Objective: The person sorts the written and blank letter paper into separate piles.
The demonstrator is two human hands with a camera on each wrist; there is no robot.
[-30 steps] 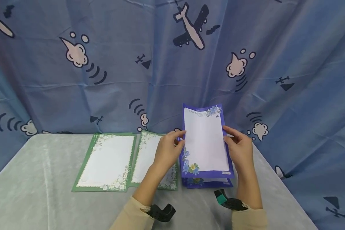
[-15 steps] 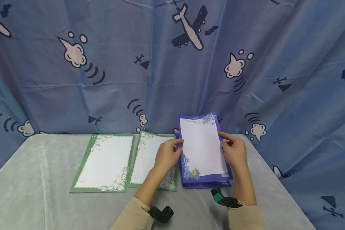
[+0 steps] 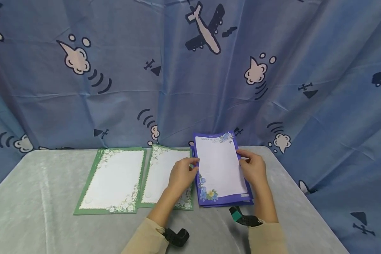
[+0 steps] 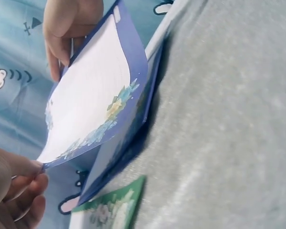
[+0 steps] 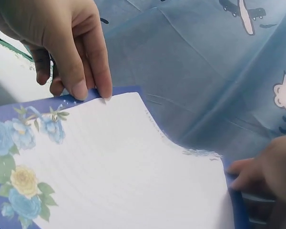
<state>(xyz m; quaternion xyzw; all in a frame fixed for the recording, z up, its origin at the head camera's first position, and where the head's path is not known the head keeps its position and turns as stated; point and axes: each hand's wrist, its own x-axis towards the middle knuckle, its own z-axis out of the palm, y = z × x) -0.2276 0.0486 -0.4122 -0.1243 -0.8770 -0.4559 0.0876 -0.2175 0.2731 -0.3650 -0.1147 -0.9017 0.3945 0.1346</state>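
Observation:
In the head view a purple-bordered sheet of paper [image 3: 220,167] with blue and yellow flowers is held by both side edges. My left hand [image 3: 181,175] pinches its left edge between thumb and fingers. At the right edge my right hand [image 3: 254,168] does the same. More purple-bordered paper [image 4: 119,160] lies beneath; the left wrist view shows a gap between it and the held sheet [image 4: 93,90], which bows between the hands. Nearest my left forearm is a green-bordered sheet [image 3: 163,165] with white flowers, partly covered by that arm.
Another green-bordered sheet [image 3: 114,180] lies farther left, close beside the first green one. All the paper is on a grey cloth-covered table [image 3: 22,211]. A blue curtain [image 3: 127,63] printed with planes and clouds hangs behind the table's back edge.
Both hands have lowered the purple-bordered sheet toward the purple paper beneath, covering more of it. The sheet has also shifted slightly left in view. The green sheets stay put on the table.

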